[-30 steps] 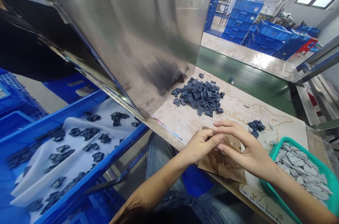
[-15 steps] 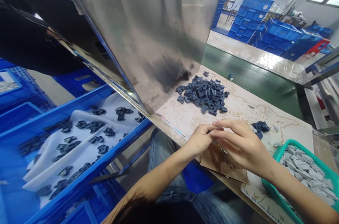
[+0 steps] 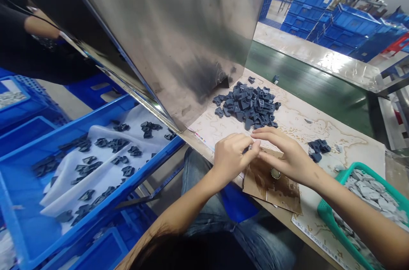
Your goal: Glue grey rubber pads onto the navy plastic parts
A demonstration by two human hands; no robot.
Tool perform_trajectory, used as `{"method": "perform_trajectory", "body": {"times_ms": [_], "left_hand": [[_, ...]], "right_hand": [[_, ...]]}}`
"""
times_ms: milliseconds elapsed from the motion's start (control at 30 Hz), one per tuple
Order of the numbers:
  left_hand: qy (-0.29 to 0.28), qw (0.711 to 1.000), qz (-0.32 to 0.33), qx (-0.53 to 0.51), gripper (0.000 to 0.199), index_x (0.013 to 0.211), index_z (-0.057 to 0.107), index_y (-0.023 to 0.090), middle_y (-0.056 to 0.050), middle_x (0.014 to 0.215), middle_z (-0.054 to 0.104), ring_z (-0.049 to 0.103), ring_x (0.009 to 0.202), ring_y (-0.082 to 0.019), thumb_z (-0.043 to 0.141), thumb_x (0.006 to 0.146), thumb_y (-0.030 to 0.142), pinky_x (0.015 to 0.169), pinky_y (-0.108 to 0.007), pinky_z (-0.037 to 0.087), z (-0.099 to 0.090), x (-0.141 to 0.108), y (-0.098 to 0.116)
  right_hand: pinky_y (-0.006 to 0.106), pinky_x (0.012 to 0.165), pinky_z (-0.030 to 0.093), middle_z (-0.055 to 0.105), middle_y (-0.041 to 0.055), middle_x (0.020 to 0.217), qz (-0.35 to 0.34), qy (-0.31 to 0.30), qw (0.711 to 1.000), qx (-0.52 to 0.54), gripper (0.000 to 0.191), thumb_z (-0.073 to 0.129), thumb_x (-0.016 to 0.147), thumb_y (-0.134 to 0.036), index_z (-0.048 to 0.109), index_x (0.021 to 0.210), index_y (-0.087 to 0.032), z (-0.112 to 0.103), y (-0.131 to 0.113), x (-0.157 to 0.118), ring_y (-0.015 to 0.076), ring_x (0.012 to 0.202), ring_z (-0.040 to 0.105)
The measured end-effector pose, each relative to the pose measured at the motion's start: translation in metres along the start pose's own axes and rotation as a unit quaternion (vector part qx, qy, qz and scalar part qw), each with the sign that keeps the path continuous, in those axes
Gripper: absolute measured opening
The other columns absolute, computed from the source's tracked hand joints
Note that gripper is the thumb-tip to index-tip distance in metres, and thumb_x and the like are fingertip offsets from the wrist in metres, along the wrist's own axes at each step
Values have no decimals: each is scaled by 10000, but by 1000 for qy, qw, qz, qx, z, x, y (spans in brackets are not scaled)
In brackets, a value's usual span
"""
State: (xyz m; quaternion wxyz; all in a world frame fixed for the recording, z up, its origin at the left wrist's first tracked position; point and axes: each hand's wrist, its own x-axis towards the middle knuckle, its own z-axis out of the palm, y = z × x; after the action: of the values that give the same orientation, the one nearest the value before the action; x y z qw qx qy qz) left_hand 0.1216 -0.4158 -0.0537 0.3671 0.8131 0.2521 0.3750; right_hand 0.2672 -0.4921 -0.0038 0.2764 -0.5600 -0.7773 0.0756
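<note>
My left hand (image 3: 233, 158) pinches a small dark blue part (image 3: 249, 147) between thumb and fingertips. My right hand (image 3: 285, 155) reaches across, its fingertips beside that part. Under the right palm, a round metal piece (image 3: 275, 173) lies on a brown cardboard sheet (image 3: 270, 187). A heap of dark blue plastic parts (image 3: 246, 106) sits beyond my hands on a printed paper mat (image 3: 303, 127). A smaller group of the parts (image 3: 317, 150) lies to the right. A teal basket (image 3: 329, 214) of grey pieces sits under my right forearm.
A stainless steel panel (image 3: 159, 35) rises left of the mat. A blue tray (image 3: 105, 168) lined with white cloth holds scattered dark parts at left. A person's forearm and dark sleeve (image 3: 41, 27) show upper left. A green belt (image 3: 303, 87) and stacked blue crates (image 3: 335, 18) lie beyond.
My hands have moved slightly up and away from the cardboard, leaving the round metal piece in fuller view. The whole view has shifted as my head turned.
</note>
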Motion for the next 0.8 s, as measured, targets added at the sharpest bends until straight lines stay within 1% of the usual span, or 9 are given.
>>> {"method": "perform_trajectory", "body": {"times_ms": [100, 200, 267, 367, 433, 567, 633, 733, 800], "left_hand": [[9, 999, -29, -45, 339, 578, 563, 172, 5, 565, 527, 468, 585, -114, 449, 855, 331, 588, -240, 330, -4, 2, -1], [-35, 978, -109, -177, 363, 550, 526, 170, 21, 548, 499, 459, 567, -104, 453, 837, 379, 584, -227, 346, -7, 5, -4], [-55, 957, -149, -243, 387, 527, 491, 169, 31, 523, 453, 429, 552, -98, 454, 822, 417, 578, -223, 347, -7, 6, -7], [-74, 940, -173, -286, 423, 500, 457, 169, 34, 508, 419, 388, 535, -91, 459, 797, 469, 565, -229, 336, -6, 7, -15], [-83, 926, -203, -307, 457, 487, 440, 173, 35, 489, 405, 361, 503, -85, 459, 767, 535, 531, -236, 318, -6, 9, -21], [-40, 901, -265, -341, 496, 483, 425, 183, 46, 467, 370, 324, 457, -71, 480, 695, 628, 486, -234, 299, -13, 13, -29], [-37, 896, -264, -354, 493, 479, 428, 180, 45, 469, 373, 326, 459, -68, 491, 693, 620, 487, -230, 305, -19, 13, -27], [-55, 886, -262, -378, 493, 472, 423, 179, 38, 472, 377, 338, 468, -69, 486, 701, 611, 487, -229, 311, -25, 11, -21], [-60, 884, -265, -380, 498, 474, 423, 180, 34, 477, 381, 345, 474, -72, 478, 704, 618, 489, -232, 316, -28, 8, -17]], "right_hand": [[335, 795, 516, 646, 119, 1028, -20, 11, 1000, -8, 149, 486, 947, -257, 559, 1041, -168, 6, -1, 3, 210, 957, 620], [331, 700, 492, 667, 85, 863, -49, 55, 992, -98, 139, 487, 953, -280, 554, 939, -159, 12, -4, 7, 203, 791, 630], [331, 659, 464, 647, 56, 733, -85, 80, 976, -185, 156, 499, 949, -259, 545, 840, -158, 16, -6, 10, 190, 677, 602], [313, 660, 447, 603, 25, 622, -149, 77, 949, -268, 228, 489, 948, -181, 528, 724, -169, 16, -9, 15, 160, 605, 567], [311, 670, 451, 601, 23, 610, -180, 70, 937, -292, 248, 495, 944, -157, 534, 699, -168, 13, -11, 17, 153, 600, 566], [318, 657, 478, 624, 24, 629, -223, 81, 917, -321, 182, 578, 897, -133, 562, 719, -168, 3, -16, 19, 162, 619, 587], [320, 643, 494, 633, 23, 628, -249, 97, 907, -326, 156, 615, 860, -89, 570, 737, -174, -1, -18, 20, 169, 622, 601], [319, 623, 515, 659, 12, 653, -282, 124, 893, -328, 175, 641, 823, -47, 582, 765, -201, -4, -22, 21, 176, 634, 628], [308, 610, 525, 673, -10, 667, -288, 136, 892, -322, 187, 642, 825, -52, 592, 784, -227, -4, -25, 21, 170, 647, 647]]}}
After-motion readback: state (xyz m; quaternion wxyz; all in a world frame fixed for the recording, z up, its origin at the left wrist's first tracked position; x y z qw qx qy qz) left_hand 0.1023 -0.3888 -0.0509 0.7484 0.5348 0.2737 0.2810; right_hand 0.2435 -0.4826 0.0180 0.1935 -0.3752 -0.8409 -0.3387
